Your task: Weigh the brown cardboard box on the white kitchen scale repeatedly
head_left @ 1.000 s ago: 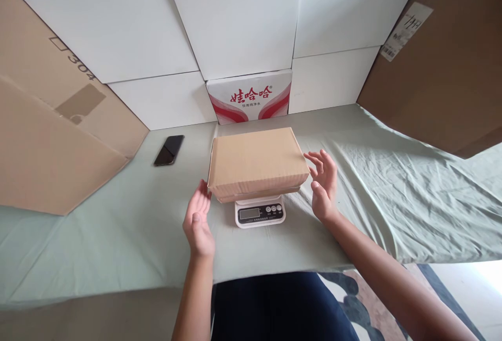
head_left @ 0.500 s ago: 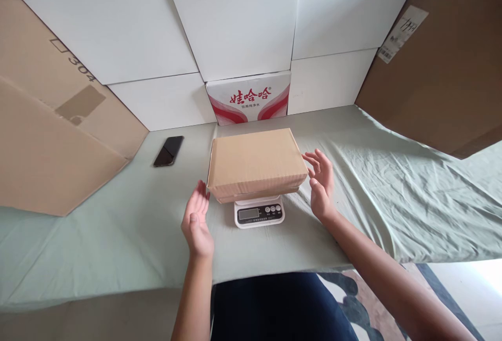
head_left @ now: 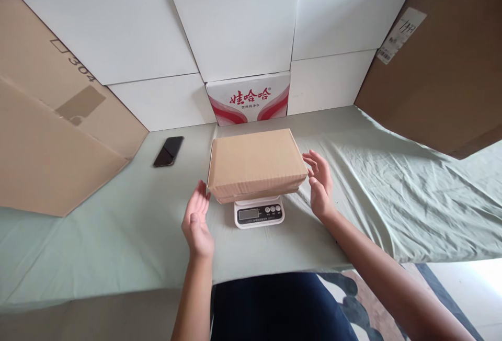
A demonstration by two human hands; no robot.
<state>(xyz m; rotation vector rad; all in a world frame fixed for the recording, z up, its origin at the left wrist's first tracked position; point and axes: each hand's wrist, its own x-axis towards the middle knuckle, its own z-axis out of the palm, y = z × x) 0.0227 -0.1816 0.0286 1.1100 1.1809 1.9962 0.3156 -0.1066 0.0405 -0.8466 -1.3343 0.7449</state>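
Observation:
A brown cardboard box (head_left: 257,160) rests on a white kitchen scale (head_left: 259,223), covering its weighing plate. Only the scale's front panel shows, with a small grey display and three round buttons; I cannot read any figure on it. Beside the box's left end is my left hand (head_left: 198,223), fingers stretched out and palm turned towards the cardboard. My right hand (head_left: 320,186) stands at the other end with its fingers loosely curved and apart. Both hands are at or very near the box's ends, and whether the fingertips touch it I cannot tell.
A black phone (head_left: 169,151) lies on the green cloth (head_left: 157,236) to the left. White boxes (head_left: 239,27) and a red-and-white printed carton (head_left: 251,98) line the back. Large brown cardboard panels (head_left: 58,111) close off the left side and the right (head_left: 439,69).

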